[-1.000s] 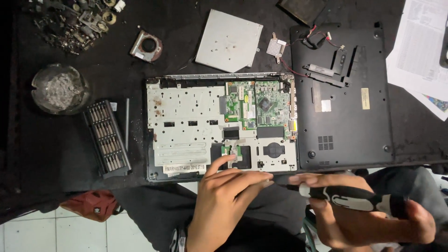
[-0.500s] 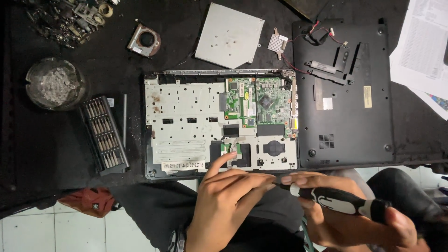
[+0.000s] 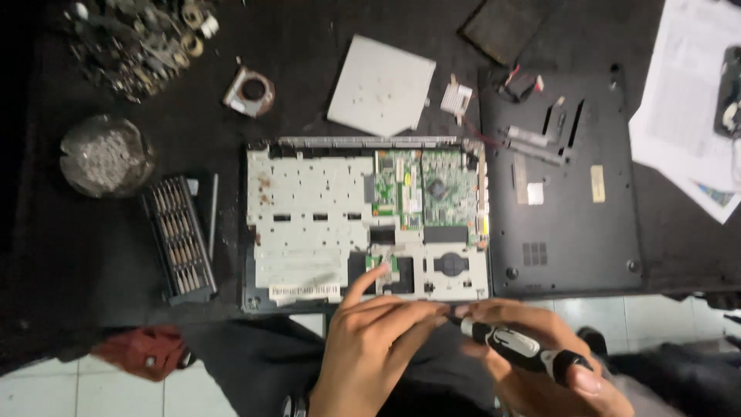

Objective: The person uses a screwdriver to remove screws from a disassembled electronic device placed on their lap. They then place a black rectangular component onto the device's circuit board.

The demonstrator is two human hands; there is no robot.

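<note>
We're looking down on the opened laptop chassis [image 3: 309,224], sitting mid-tabletop [image 3: 93,255] w/ its green circuit board [image 3: 424,189] exposed on the right half. Our left hand [image 3: 370,347] is at the chassis' near edge, index finger stretched out to a small green part [image 3: 384,265] by the front cutout, other fingers [image 3: 409,313] curled loosely, gripping nothing we can see. Our right hand [image 3: 540,363] is clenched round a black-and-white screwdriver [image 3: 519,345], tip end pointing left, meeting the left hand's fingertips just below the chassis edge. The bit itself is too small to make out.

Round about: black bottom cover [image 3: 563,185] lies just right of the chassis, touching or nearly so. Grey square plate [image 3: 382,85] above, small fan [image 3: 248,91] to its left, little heatsink [image 3: 456,98] to its right. Bit holder [image 3: 179,238] left of the chassis, glass dish [image 3: 104,154] beyond it, heap of loose parts [image 3: 139,35] top left. Papers [image 3: 687,116] far right. Red cloth [image 3: 147,351] low left.
</note>
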